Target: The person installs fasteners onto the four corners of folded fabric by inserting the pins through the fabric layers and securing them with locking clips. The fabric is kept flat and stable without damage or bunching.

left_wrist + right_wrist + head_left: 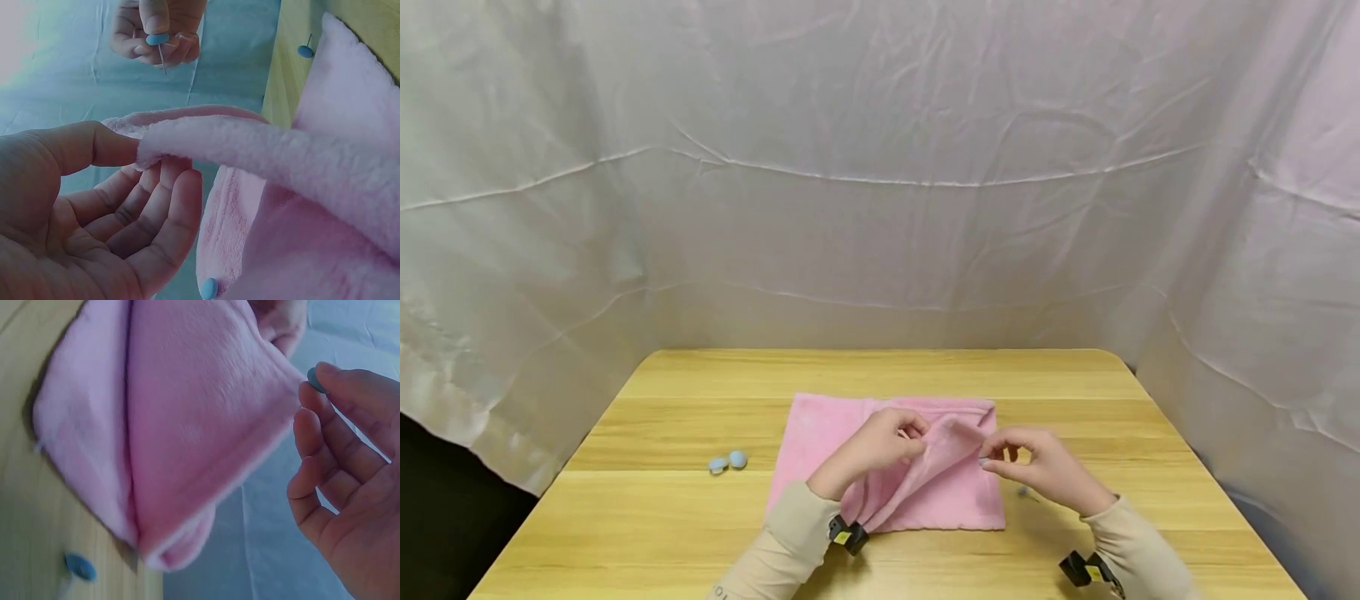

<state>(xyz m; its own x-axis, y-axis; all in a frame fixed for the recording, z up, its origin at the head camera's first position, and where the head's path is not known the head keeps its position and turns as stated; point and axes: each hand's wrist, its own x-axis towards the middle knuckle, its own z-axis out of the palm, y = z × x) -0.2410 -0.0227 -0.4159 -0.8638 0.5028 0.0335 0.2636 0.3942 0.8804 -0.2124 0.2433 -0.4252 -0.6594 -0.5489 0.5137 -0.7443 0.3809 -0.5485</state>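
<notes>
A pink plush cloth (820,425) lies on the table with its right part lifted into a fold. My left hand (883,442) pinches the lifted edge between thumb and fingers. To the right of that fold, my right hand (1037,462) holds a blue-headed pin (157,39) between thumb and forefinger. The pin's thin metal needle points down in the left wrist view, apart from the cloth. In the right wrist view only its blue head (317,380) shows at the fingertips. Another blue round head (209,289) shows at the cloth's lower edge in the left wrist view.
A second blue-headed pin (1022,491) lies on the wooden table (685,533) just right of the cloth. Two small blue pieces (738,459) sit together on the left side. Grey-white curtains (880,242) surround the table's back and sides.
</notes>
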